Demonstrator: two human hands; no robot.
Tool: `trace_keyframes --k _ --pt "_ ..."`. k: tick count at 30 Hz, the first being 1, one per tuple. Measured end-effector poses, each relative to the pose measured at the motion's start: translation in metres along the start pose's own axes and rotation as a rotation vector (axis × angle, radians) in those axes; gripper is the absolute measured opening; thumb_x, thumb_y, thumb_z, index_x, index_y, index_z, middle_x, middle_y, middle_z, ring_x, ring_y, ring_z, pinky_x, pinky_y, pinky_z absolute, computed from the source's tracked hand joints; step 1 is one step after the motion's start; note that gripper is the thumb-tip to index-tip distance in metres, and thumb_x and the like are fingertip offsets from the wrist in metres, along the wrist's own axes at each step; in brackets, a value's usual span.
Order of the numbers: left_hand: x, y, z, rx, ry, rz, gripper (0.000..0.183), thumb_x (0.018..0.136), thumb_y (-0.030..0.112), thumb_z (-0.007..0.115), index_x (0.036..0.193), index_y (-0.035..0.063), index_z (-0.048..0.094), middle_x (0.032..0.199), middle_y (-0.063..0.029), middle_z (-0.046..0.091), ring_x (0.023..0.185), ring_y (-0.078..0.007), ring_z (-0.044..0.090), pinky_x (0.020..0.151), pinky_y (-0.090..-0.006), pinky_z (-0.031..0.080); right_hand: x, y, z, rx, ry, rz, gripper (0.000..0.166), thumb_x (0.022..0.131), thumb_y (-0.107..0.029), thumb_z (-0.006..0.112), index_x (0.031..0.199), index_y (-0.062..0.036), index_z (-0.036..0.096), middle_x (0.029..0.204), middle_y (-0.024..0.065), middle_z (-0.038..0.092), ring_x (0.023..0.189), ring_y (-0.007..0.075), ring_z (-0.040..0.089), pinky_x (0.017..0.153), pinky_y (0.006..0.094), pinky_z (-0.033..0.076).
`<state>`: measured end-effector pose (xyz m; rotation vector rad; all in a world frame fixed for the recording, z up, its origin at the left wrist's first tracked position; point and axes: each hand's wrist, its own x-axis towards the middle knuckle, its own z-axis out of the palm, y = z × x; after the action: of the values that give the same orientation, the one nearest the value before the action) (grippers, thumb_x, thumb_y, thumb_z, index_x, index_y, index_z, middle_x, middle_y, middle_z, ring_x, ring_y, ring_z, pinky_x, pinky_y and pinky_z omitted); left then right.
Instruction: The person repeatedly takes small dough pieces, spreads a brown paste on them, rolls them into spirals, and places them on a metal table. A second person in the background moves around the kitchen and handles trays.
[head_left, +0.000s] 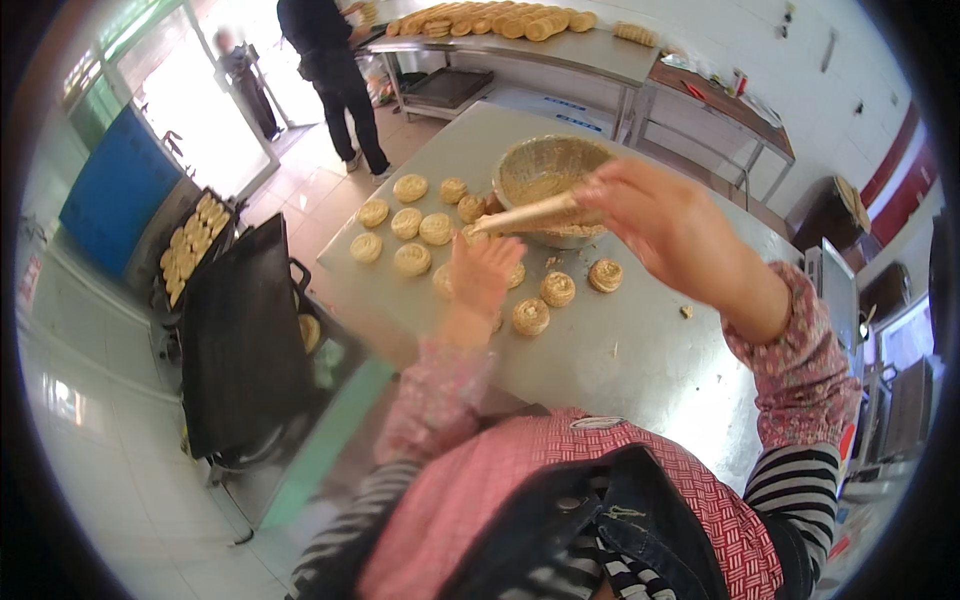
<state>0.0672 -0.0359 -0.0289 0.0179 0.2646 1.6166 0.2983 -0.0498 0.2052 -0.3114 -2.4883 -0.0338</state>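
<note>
My right hand (660, 225) is raised above the steel bowl (517, 161), its fingers closed on one end of a long beige strip (529, 214), which looks like dough. The strip slants down to the left across the bowl's front. Close to its lower end, my left hand (484, 274) is blurred, with fingers stretched out and nothing seen in them; I cannot tell whether it touches the strip. A tan paste coats the bowl's inside. Several coiled dough rounds (412, 259) lie left of the bowl, and more crumb-flecked ones (557, 289) sit in front of it.
The steel table (600, 367) carries scattered crumbs. To the left stand a black griddle lid (240, 345) and a pan of dough rounds (193, 244). At the back, flat breads (480, 21) cover a counter (592, 56), where a person (334, 67) stands. Another person (244, 75) is by the door.
</note>
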Motion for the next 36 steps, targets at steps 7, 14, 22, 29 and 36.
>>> trace_keyframes --k 7,14,22,29,36 --pt "-0.012 -0.025 0.031 0.256 -0.066 -0.050 0.048 0.093 0.040 0.044 0.108 -0.0056 0.039 0.116 -0.0295 0.047 0.105 -0.0416 0.053 0.091 -0.0497 0.046 -0.049 -0.024 0.013 0.108 -0.449 -0.028 0.025 0.071 0.000 0.055 0.095 -0.0052 0.057 0.089 0.0101 0.055 0.081 0.0281 0.056 0.067 0.0348 0.048" --pt "-0.022 -0.036 0.039 0.477 -0.283 0.062 0.026 0.097 0.022 0.039 0.099 -0.0017 0.049 0.123 -0.0189 0.050 0.109 -0.0281 0.054 0.093 -0.0386 0.045 0.001 0.008 0.027 1.164 -0.289 0.415 0.013 0.088 -0.013 0.053 0.087 -0.0014 0.058 0.068 0.0019 0.056 0.060 0.0140 0.054 0.054 0.0274 0.044" --pt "0.013 -0.040 -0.009 0.004 0.193 0.203 0.049 0.097 0.038 0.027 0.125 0.0010 0.043 0.125 -0.0152 0.050 0.117 -0.0284 0.047 0.099 -0.0419 0.038 -0.081 0.034 0.201 1.355 0.011 1.336 0.026 0.090 -0.029 0.051 0.095 -0.0040 0.060 0.076 0.0022 0.059 0.061 0.0098 0.052 0.057 0.0243 0.044" --pt "0.008 -0.039 0.006 -0.114 0.298 0.318 0.048 0.094 0.039 0.032 0.123 0.0026 0.041 0.119 -0.0104 0.052 0.110 -0.0249 0.051 0.093 -0.0410 0.041 -0.086 0.026 0.228 1.169 0.415 1.146 0.027 0.086 -0.014 0.058 0.107 0.0026 0.054 0.095 0.0057 0.058 0.085 0.0149 0.057 0.074 0.0273 0.050" --pt "-0.002 -0.034 0.040 -0.101 -0.008 0.225 0.058 0.093 0.041 0.027 0.129 -0.0045 0.035 0.128 -0.0186 0.045 0.121 -0.0326 0.042 0.103 -0.0461 0.032 -0.046 0.025 0.168 1.558 0.660 1.201 0.021 0.085 -0.009 0.057 0.104 0.0012 0.054 0.089 0.0071 0.059 0.082 0.0164 0.060 0.071 0.0290 0.052"
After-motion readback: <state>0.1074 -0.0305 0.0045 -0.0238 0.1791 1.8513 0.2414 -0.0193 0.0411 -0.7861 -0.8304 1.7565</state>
